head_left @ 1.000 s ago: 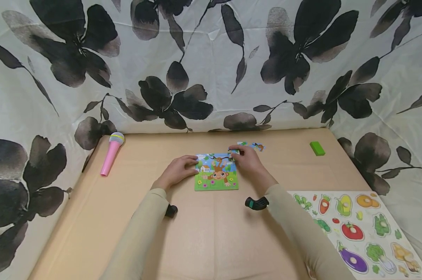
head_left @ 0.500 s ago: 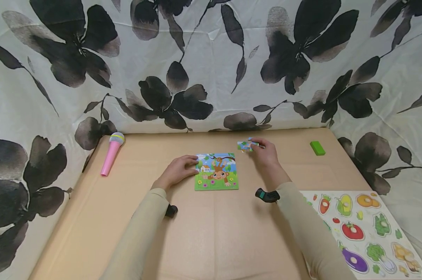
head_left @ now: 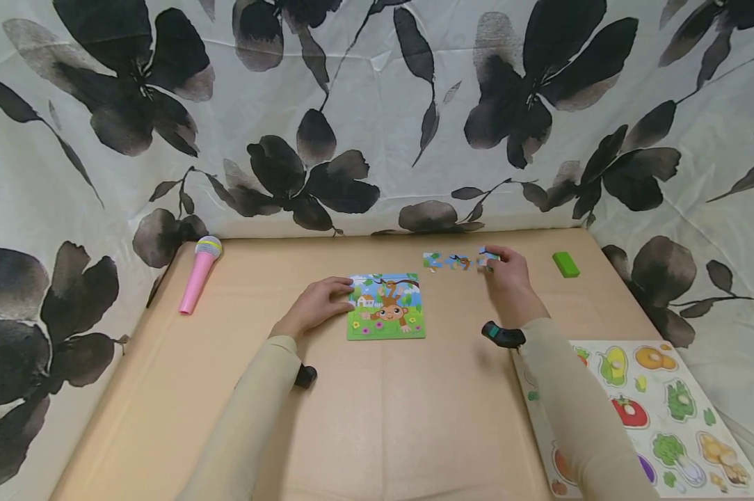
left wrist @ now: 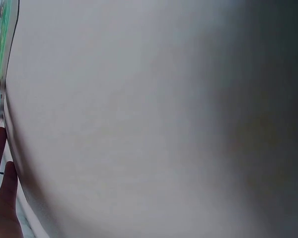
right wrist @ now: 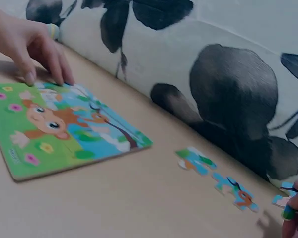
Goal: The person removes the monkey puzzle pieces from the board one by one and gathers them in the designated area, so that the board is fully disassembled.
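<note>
A square monkey jigsaw puzzle point(head_left: 386, 313) lies flat on the table, its green lower part toward me. My left hand point(head_left: 317, 304) rests at its left edge, thumb and fingertips touching the puzzle; the left wrist view catches only parts of those fingers point(left wrist: 9, 186). Farther back and to the right, my right hand point(head_left: 511, 282) pinches a blue jigsaw piece point(head_left: 485, 256), partly covered by the fingers. Two loose jigsaw pieces, one green and blue point(right wrist: 196, 161) and one with a brown branch point(right wrist: 236, 191), lie in a row between the puzzle and this hand.
A pink toy microphone point(head_left: 197, 282) lies at the back left. Right of my right hand is a green block point(head_left: 565, 264). A white vegetable-picture board point(head_left: 655, 438) lies at the front right, partly under my right forearm. Floral cloth point(head_left: 377, 125) hangs behind the table.
My right hand has moved from the puzzle's upper right corner rightward, past the two loose pieces, carrying a jigsaw piece. My left hand has stayed at the puzzle's left edge.
</note>
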### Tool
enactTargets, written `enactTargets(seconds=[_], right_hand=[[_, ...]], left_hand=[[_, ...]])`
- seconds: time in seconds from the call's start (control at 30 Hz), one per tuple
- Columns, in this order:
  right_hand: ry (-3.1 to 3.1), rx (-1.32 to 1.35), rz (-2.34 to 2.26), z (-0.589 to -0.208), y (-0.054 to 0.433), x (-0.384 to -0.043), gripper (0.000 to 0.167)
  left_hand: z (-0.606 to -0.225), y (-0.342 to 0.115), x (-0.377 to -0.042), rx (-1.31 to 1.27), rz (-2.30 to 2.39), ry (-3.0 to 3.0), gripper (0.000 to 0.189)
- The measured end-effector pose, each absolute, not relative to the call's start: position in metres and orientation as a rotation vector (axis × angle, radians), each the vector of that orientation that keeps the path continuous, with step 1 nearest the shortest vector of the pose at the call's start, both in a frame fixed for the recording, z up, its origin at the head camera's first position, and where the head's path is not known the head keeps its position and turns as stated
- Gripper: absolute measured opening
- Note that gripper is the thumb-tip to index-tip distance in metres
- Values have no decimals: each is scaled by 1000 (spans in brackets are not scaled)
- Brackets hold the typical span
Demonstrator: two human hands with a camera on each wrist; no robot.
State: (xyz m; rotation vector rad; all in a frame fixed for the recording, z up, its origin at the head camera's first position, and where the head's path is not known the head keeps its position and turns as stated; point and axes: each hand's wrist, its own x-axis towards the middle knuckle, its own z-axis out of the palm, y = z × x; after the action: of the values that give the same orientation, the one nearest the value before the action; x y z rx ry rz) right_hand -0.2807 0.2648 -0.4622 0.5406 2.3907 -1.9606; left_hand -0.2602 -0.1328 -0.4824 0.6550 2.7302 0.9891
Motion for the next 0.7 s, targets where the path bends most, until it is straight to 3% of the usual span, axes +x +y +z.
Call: enactTargets(seconds=[0.33, 0.7], right_hand=[[2608, 324, -1586, -469, 296, -285, 38], [2852, 221, -1252, -474, 299, -288, 34]], left_hand=[[-485, -135, -260, 655, 994, 2737, 44], [-482, -133, -260, 665, 987, 2736, 43]])
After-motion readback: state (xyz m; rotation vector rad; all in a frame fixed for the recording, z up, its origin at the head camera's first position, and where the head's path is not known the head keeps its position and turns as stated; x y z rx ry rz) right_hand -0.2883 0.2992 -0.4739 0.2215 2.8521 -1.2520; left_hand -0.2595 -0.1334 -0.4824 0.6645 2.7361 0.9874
